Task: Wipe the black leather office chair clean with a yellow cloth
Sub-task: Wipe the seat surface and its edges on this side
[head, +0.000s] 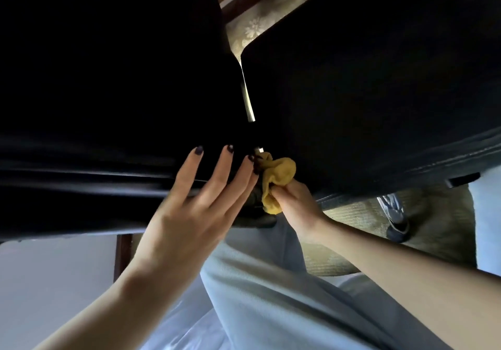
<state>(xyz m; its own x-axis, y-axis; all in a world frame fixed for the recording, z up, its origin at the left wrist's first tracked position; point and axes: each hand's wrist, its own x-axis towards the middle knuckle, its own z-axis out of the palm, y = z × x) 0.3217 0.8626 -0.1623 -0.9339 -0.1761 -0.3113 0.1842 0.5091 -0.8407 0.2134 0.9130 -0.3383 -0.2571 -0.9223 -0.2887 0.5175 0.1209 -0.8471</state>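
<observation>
A patterned beige carpet [360, 214] forms the floor, visible past and beneath the black leather office chair [379, 84], whose two dark padded sections fill the upper frame with a metal rod [248, 100] in the gap between them; pale grey trousers [271, 295] occupy the lower centre. The left hand [189, 214] lies with fingers spread wide against the lower edge of the left section; the right hand [294, 203] is closed on the bunched yellow cloth [276, 176], pressed at the base of the rod, just beside the left fingertips.
</observation>
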